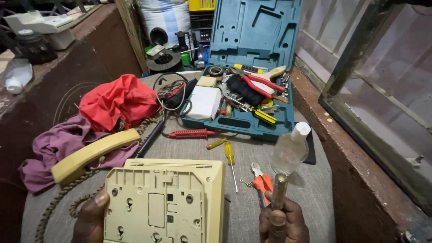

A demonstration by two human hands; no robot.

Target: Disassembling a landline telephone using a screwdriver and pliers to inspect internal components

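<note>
Left hand (92,216): grips the edge of the cream telephone base (165,202), turned underside up on the bench (288,198), steadying it so the screw holes face up
Right hand (282,221): clenched round a metal-shafted tool (279,191); tip lost against the clear bottle (291,148)
Beside: handset (92,154) off to the left; pliers (262,183), screwdrivers (230,157) within reach
Hidden: wrists, base's near edge cut off

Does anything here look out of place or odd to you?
Yes: the cream telephone base lies face down, underside up, with its handset off beside it on the cloths. Tiny loose screws lie scattered by the orange pliers.
</note>
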